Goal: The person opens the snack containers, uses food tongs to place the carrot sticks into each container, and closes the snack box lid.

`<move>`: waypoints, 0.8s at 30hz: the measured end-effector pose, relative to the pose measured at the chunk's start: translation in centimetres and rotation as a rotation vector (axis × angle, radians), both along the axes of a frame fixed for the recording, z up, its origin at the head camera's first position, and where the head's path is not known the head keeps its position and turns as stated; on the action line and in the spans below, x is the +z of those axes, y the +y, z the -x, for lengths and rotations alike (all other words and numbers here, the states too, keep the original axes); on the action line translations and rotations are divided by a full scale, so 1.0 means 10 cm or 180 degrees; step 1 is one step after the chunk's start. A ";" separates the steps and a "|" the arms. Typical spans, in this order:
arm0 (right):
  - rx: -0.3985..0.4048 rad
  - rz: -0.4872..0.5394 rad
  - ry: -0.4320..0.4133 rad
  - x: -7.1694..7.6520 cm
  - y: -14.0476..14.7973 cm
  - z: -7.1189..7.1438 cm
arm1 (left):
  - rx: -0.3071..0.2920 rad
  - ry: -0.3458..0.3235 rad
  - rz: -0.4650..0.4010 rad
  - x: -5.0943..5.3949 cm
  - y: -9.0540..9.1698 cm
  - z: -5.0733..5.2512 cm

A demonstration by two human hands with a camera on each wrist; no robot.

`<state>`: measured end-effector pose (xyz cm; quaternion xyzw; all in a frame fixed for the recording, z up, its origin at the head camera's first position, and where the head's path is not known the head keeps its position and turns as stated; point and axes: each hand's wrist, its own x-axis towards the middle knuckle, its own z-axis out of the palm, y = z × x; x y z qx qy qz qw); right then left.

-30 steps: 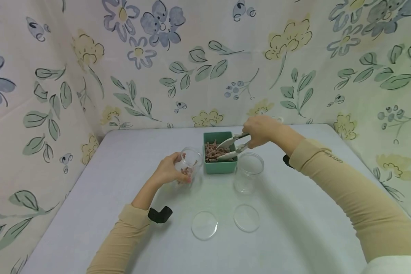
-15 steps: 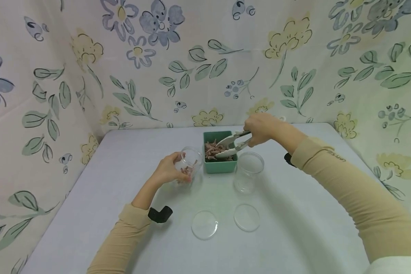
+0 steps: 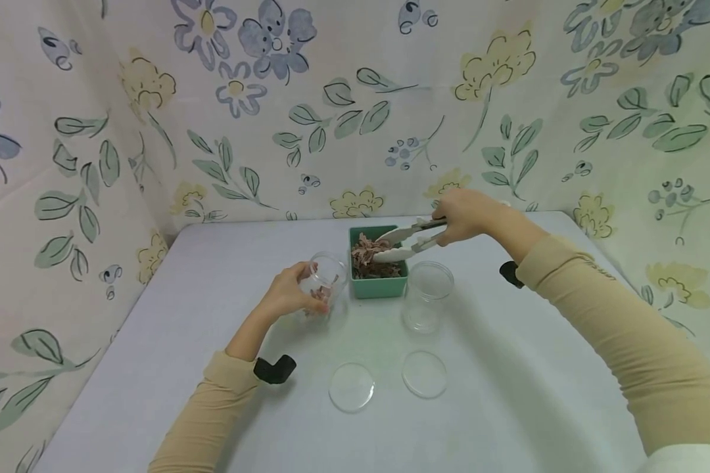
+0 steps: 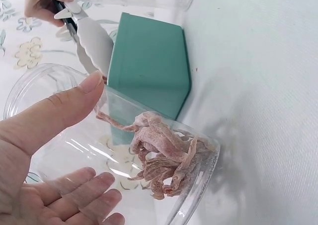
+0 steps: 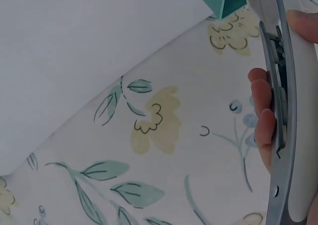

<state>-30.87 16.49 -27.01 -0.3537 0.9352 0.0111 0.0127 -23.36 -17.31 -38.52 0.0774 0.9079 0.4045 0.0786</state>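
Observation:
In the head view my left hand [image 3: 290, 291] holds a clear jar [image 3: 329, 270], tilted, beside the green box [image 3: 380, 288]. Brownish-pink dried strips [image 4: 164, 153] lie at the jar's bottom in the left wrist view, with my thumb and fingers around its wall. My right hand [image 3: 466, 215] grips metal tongs with pale tips [image 3: 393, 254], which reach into the heap of strips [image 3: 367, 253] in the green box. In the right wrist view, fingers [image 5: 263, 98] wrap the tongs' handle [image 5: 303, 115]. Whether the tips pinch any strips cannot be told.
A second clear jar [image 3: 427, 299] stands upright right of the green box, with nothing visible inside. Two clear round lids [image 3: 352, 387] [image 3: 425, 374] lie flat nearer the front. A floral curtain [image 3: 343, 131] rises behind the white table [image 3: 242, 420].
My right hand and the tongs have shifted slightly right and up, and the strips near the tips look raised. My left hand still holds the jar in about the same place.

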 end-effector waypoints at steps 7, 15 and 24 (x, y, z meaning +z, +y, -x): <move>0.0013 0.0152 -0.0041 -0.02 0.08 -0.02 | -0.0016 0.0003 -0.0021 0.01 0.00 0.00; -0.0203 0.0422 -0.0277 -0.11 0.21 -0.04 | -0.0038 0.0001 -0.0003 0.01 0.02 0.02; -0.0382 0.0680 -0.0247 -0.07 0.32 -0.11 | -0.0017 0.0067 0.0043 0.03 0.03 0.05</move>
